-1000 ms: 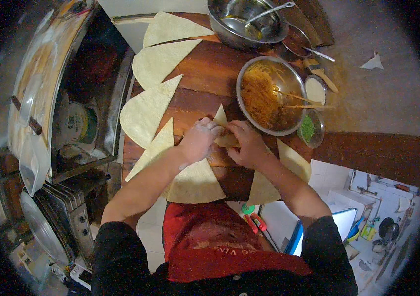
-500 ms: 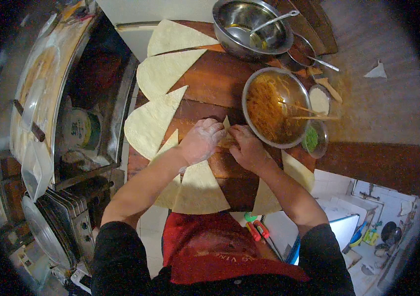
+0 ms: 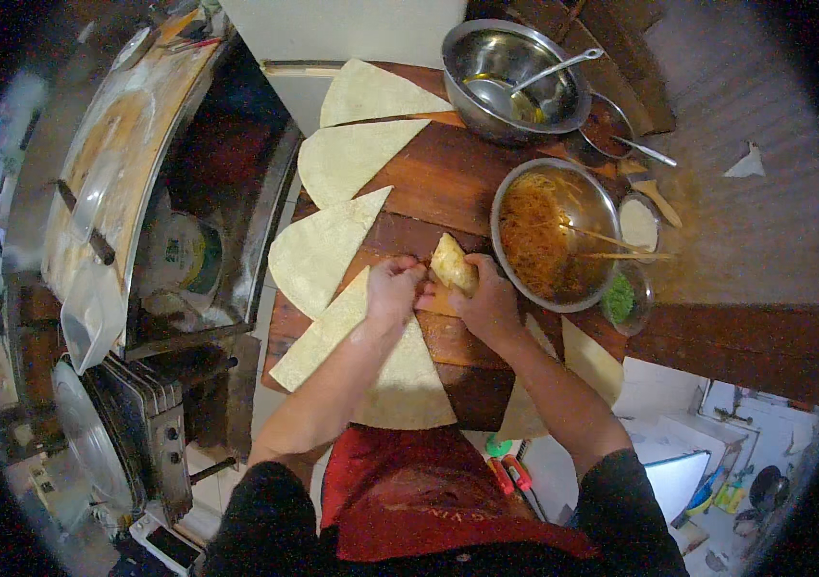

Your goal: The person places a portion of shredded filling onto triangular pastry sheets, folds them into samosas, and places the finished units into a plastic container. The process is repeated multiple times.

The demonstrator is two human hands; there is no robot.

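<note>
My right hand (image 3: pixel 484 304) grips a folded, filled dough parcel (image 3: pixel 452 263), lifted a little above the wooden board (image 3: pixel 448 183). My left hand (image 3: pixel 393 289) presses against the parcel's near edge, fingers bent around it. Under both hands lies a flat triangular dough sheet (image 3: pixel 385 361). Just right of the parcel stands a steel bowl of orange shredded filling (image 3: pixel 549 236) with two sticks resting in it.
More triangular dough sheets (image 3: pixel 352 159) fan out along the board's left side; another (image 3: pixel 587 361) lies at the right. A large steel bowl with a spoon (image 3: pixel 515 77) stands at the back, small bowls of white (image 3: pixel 638 223) and green (image 3: pixel 619 298) stuff right. A metal cooker (image 3: pixel 131 221) fills the left.
The parcel has come up off the dough sheet and now stands more upright between my hands. Both hands shifted slightly away from me.
</note>
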